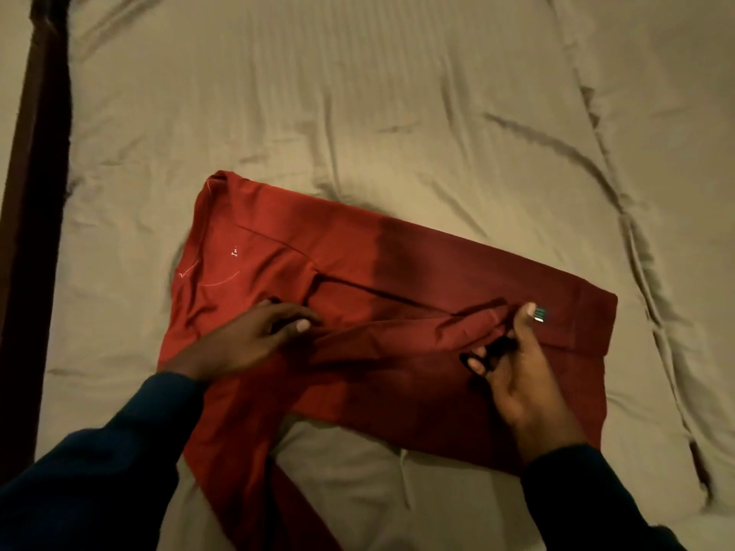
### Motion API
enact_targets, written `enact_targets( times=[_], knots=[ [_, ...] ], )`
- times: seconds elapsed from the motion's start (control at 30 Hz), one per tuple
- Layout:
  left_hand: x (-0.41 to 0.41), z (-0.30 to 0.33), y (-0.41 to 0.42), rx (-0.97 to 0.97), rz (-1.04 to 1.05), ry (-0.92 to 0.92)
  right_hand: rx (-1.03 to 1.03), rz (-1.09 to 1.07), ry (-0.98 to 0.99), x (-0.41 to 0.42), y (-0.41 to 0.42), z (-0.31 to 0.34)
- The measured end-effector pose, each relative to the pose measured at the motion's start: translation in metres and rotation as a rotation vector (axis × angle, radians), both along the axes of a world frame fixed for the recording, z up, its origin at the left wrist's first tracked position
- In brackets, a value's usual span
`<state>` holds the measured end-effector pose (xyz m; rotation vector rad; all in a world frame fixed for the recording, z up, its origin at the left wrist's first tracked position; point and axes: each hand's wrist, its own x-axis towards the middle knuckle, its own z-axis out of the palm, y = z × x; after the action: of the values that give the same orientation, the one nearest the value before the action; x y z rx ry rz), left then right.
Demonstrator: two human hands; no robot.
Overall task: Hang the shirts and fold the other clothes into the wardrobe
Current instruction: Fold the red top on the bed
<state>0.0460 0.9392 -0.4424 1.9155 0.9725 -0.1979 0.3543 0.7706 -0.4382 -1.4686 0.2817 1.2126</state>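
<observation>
Red garment [397, 272] is spread on beige bed sheet [358, 93], partly folded, under both hands. Left hand [246, 340] is laid flat on it, fingers relaxed. Right hand [513, 363] pinches a raised fold, thumb beside small green tag [540, 313]. Dark bed frame [32, 192] runs well left of left hand; bare sheet lies beyond and right of the grip.

I saw a red garment [397, 272] with a small teal tag [540, 313], a beige faintly striped sheet [358, 93], and dark navy sleeves [99, 471].
</observation>
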Motion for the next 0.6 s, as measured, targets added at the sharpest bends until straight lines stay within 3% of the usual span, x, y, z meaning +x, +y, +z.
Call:
enact_targets(
  times=[0.1,0.27,0.5,0.6],
  knots=[
    [0.007,0.001,0.001,-0.031,-0.038,0.041,-0.064,-0.049,-0.039,0.003,0.012,-0.002],
    [0.012,0.005,0.000,-0.212,0.167,-0.136,0.255,-0.265,0.006,0.024,-0.009,0.009],
    [0.021,-0.005,-0.009,0.023,0.252,-0.140,0.004,-0.335,-0.029,0.021,-0.043,-0.007],
    [0.019,-0.017,-0.010,0.165,0.077,0.045,-0.125,-0.087,-0.193,0.017,-0.044,0.000]
  ],
)
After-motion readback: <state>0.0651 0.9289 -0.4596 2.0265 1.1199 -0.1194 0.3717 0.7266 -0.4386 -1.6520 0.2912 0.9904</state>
